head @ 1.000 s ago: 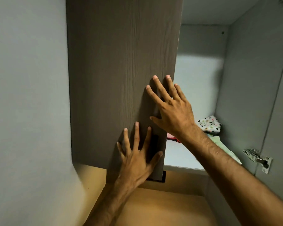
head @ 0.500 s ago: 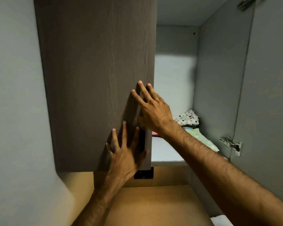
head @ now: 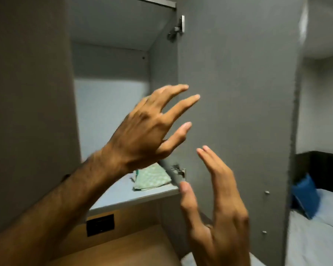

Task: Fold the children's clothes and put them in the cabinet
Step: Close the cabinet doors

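Reaching toward the open grey cabinet door (head: 238, 112), left hand (head: 142, 131) and right hand (head: 217, 204) both spread, fingers apart, gripping nothing. Folded green clothes (head: 152, 178) on the cabinet shelf (head: 123, 196), beside the lower hinge (head: 178, 170).

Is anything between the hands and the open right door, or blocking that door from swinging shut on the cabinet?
Nothing visible does. Both the left hand and the right hand are empty, spread in front of the open right door. The folded green clothes lie on the shelf, behind its front edge.
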